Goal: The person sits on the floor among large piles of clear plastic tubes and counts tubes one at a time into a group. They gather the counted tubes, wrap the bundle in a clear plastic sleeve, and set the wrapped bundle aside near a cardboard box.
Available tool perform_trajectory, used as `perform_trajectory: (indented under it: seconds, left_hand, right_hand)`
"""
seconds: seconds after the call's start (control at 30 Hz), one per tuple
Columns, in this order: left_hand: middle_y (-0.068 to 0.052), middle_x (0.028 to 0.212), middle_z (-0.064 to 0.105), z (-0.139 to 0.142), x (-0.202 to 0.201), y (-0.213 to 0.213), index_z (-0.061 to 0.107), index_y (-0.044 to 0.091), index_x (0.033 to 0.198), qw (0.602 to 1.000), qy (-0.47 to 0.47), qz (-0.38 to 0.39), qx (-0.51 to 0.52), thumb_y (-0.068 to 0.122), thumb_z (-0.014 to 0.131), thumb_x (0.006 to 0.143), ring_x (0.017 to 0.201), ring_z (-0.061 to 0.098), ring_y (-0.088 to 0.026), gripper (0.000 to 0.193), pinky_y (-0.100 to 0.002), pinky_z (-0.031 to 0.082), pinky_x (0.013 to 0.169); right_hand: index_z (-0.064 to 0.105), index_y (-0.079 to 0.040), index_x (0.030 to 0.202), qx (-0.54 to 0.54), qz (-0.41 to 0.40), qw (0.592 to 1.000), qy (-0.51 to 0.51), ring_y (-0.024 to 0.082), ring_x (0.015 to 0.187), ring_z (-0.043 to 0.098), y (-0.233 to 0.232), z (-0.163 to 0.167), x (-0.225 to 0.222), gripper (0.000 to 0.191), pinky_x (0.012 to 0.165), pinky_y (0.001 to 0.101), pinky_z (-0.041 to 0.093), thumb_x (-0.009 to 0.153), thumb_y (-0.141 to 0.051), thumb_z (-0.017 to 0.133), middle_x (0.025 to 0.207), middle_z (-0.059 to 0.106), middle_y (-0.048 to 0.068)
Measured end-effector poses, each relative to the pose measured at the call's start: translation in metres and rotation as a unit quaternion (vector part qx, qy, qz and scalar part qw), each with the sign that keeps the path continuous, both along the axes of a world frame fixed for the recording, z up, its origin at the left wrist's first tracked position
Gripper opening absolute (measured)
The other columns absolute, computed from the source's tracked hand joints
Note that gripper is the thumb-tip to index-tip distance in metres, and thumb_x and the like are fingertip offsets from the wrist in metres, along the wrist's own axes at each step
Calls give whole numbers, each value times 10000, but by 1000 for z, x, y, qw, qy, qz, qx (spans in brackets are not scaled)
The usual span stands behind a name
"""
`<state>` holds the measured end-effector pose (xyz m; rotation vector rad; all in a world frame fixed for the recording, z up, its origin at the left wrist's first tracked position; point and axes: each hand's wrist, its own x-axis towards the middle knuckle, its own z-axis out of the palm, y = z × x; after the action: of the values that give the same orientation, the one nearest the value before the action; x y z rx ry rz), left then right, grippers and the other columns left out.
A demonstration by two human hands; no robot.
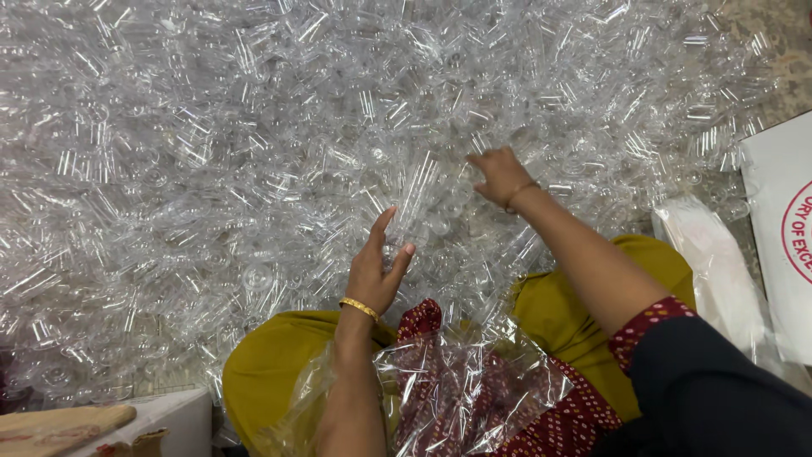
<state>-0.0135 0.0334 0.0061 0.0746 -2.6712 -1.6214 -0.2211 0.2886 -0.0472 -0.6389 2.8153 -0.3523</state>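
Observation:
A huge heap of clear plastic cups (254,144) covers the floor in front of me. My left hand (376,267), with a gold bangle on the wrist, holds a stack of clear cups (414,199) that tilts up and to the right. My right hand (501,176) reaches into the pile just right of that stack, fingers curled down onto the cups; whether it grips one I cannot tell. A clear plastic bag (474,389) lies across my lap over mustard-yellow and dark red cloth.
A white bag (715,271) and a white carton with a red round print (782,228) lie at the right. At the lower left sit a white box (173,419) and a pale wooden board (59,423). Bare stone floor shows at the upper right.

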Motion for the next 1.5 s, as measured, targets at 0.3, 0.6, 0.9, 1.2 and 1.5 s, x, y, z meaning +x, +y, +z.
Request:
perform_trajectory:
  seconds: [0.3, 0.6, 0.9, 1.2, 1.5]
  left_hand:
    - [-217, 1368, 651, 5, 1, 4, 374, 251, 1540, 998, -59, -16, 26, 406, 620, 944, 1100, 713, -405, 664, -471, 545, 941]
    - [-228, 1446, 601, 12, 12, 8, 395, 174, 1560, 995, 71, -70, -3, 348, 656, 979, 1235, 638, -428, 661, -485, 537, 974]
    - [-156, 1171, 602, 22, 10, 21, 394, 218, 1549, 983, 145, 43, -99, 347, 690, 959, 976, 662, -312, 673, -461, 575, 765]
    - [-129, 1490, 427, -7, -33, 37, 374, 43, 1574, 933, 255, 110, 230, 150, 638, 1018, 1386, 448, -236, 625, -395, 379, 1182]
    - [-175, 1369, 642, -20, -35, 39, 457, -61, 1460, 797, 68, -11, 600, 283, 511, 1056, 1245, 622, -268, 533, -410, 486, 1123]
  right_hand:
    - [524, -135, 1355, -450, -243, 853, -103, 180, 960, 707, -2, 56, -2, 494, 793, 314, 637, 915, -232, 726, 1375, 580, 23]
    - [587, -55, 1193, -397, -148, 897, -125, 192, 1010, 755, -21, 123, 33, 388, 853, 322, 633, 920, -278, 749, 1272, 643, 113]
    - [566, -163, 1371, -664, -165, 698, -210, 202, 1291, 623, 6, 115, 60, 435, 1050, 345, 589, 943, -188, 633, 1425, 597, 46]
    - [509, -19, 1445, -587, -33, 718, -374, 151, 1167, 663, -61, 53, 167, 649, 1027, 328, 585, 876, -155, 790, 1300, 651, 86]
    - [571, 19, 1364, -471, -97, 829, -285, 115, 1007, 685, -33, 57, 172, 660, 909, 286, 590, 794, -163, 847, 1125, 719, 44]
